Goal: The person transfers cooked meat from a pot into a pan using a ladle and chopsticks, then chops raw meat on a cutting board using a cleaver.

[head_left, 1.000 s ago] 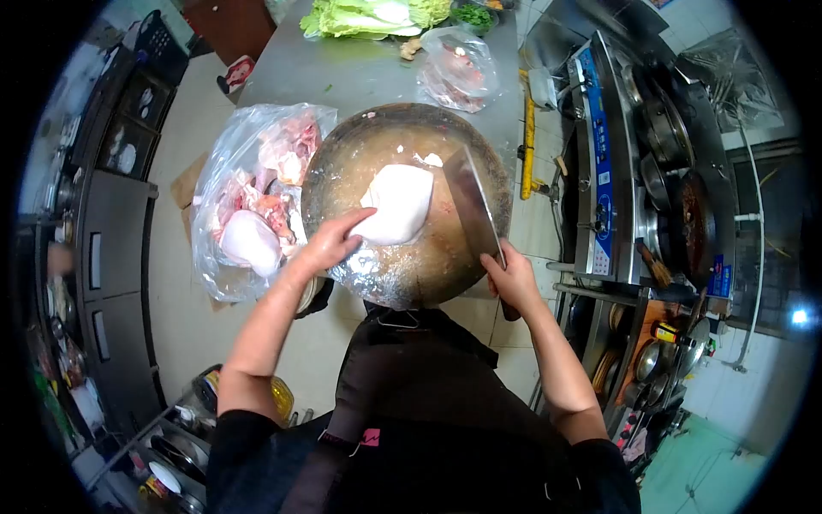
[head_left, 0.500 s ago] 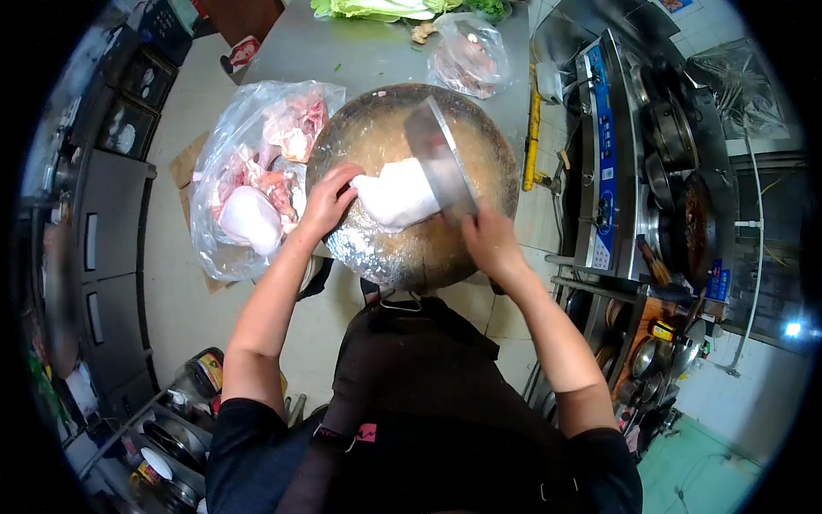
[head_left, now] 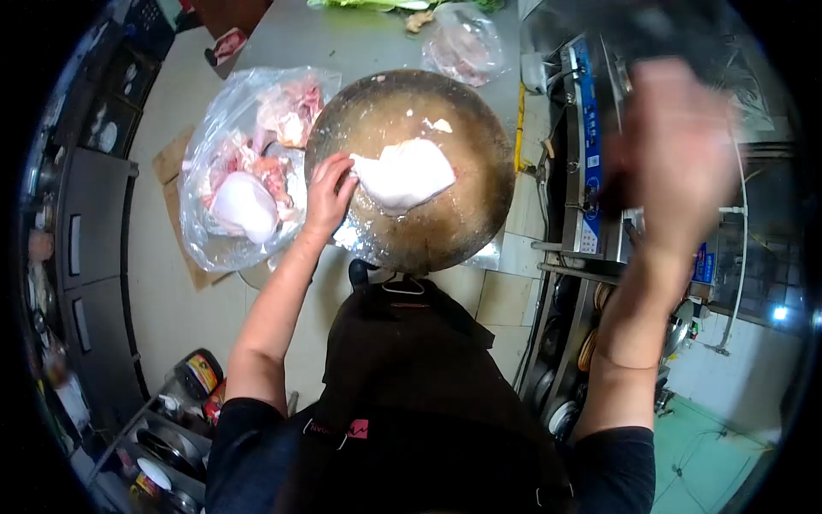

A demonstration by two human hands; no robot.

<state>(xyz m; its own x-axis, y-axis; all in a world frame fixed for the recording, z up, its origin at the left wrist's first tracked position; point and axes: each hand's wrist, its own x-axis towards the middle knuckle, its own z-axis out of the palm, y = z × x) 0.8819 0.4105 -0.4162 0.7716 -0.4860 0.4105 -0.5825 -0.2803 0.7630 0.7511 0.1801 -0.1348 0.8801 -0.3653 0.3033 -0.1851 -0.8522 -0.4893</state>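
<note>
A pale, skin-on chicken leg (head_left: 407, 178) lies on the round wooden chopping block (head_left: 462, 227). My left hand (head_left: 327, 193) holds its narrow end at the block's left side, fingers closed on it. High at the upper right, my right hand (head_left: 676, 128) is closed in a fist and smeared by motion. The cleaver it gripped a moment ago shows only as a dark blur near the fist. A small scrap of meat (head_left: 440, 125) sits behind the leg on the wet block.
Left of the block, a clear plastic bag (head_left: 201, 176) holds raw chicken pieces (head_left: 244, 206). Farther back on the metal table (head_left: 368, 43) are a bag of meat (head_left: 462, 51), ginger (head_left: 419, 20) and leafy greens (head_left: 377, 3). A stove (head_left: 591, 146) stands to the right.
My right hand has swung up and right with the cleaver, away from the chicken leg. My left hand stays at the leg's narrow end. A meat scrap now shows behind it.
</note>
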